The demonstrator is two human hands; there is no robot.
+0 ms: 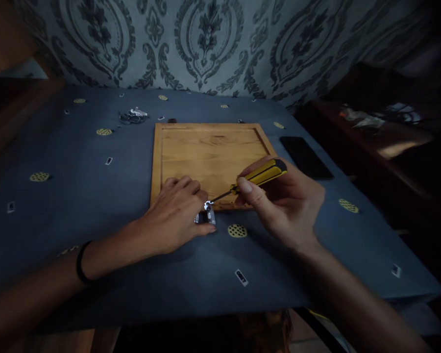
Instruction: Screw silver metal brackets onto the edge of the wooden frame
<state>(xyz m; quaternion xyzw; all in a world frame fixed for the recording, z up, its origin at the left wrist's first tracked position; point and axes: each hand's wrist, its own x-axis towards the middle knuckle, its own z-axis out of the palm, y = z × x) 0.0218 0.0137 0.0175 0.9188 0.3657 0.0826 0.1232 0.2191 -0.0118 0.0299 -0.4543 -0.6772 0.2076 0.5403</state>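
My right hand is closed around the yellow and black handle of a screwdriver, with thumb and fingers near the base of its shaft. The shaft slants down to the left, and its tip meets a small shiny metal fitting that looks like a hinge. That fitting sits at the near edge of a framed wooden panel, lying flat on the cloth. My left hand pinches the fitting, thumb in front and fingers over the panel's edge. Part of the fitting is hidden by these fingers.
A dark phone lies right of the panel. Small metal parts are piled at the back left of the blue patterned tablecloth. A patterned curtain or wall covering rises behind. On the right stands a dark cluttered surface.
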